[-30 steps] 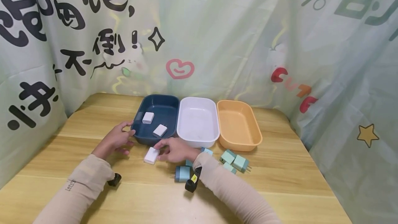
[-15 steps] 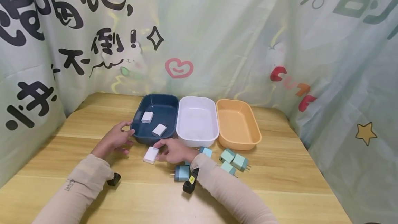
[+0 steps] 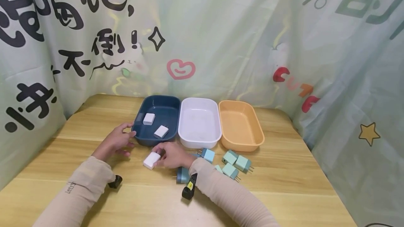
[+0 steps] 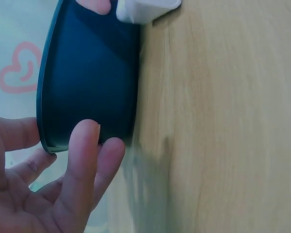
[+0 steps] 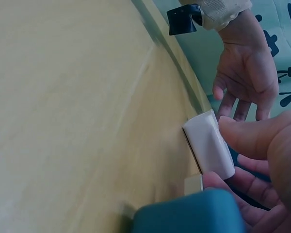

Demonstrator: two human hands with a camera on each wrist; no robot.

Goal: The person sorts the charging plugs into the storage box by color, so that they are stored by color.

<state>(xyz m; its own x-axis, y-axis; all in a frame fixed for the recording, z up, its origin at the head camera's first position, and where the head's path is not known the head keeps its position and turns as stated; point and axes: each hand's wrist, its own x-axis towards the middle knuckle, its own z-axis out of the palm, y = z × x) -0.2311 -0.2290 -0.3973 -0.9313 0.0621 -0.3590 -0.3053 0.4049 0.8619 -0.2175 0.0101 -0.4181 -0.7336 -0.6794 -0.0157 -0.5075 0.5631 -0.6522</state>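
Note:
My right hand (image 3: 172,155) pinches a white charger plug (image 3: 151,160) between thumb and fingers, just in front of the navy tray (image 3: 170,113). In the right wrist view the plug (image 5: 208,145) lies at a slant under the thumb, with a teal block (image 5: 189,213) blurred in the foreground. My left hand (image 3: 115,141) touches the navy tray's near left side, its fingers loosely extended. The left wrist view has a fingertip against the rim and the other fingers (image 4: 82,160) by the outer wall. Inside that tray lie two white charger plugs, one left (image 3: 149,118) and one nearer (image 3: 161,132).
A white tray (image 3: 200,123) and an orange tray (image 3: 240,123) stand in a row right of the navy one. Blue charger plugs (image 3: 208,154) lie around my right wrist, partly hidden by it. Several mint-green charger plugs (image 3: 243,164) are grouped before the orange tray. A printed curtain (image 3: 221,45) hangs behind.
My right hand, with the white charger plug, has shifted slightly left and toward me. More of the blue and green plugs shows beside the sleeve. The left hand stays at the navy tray.

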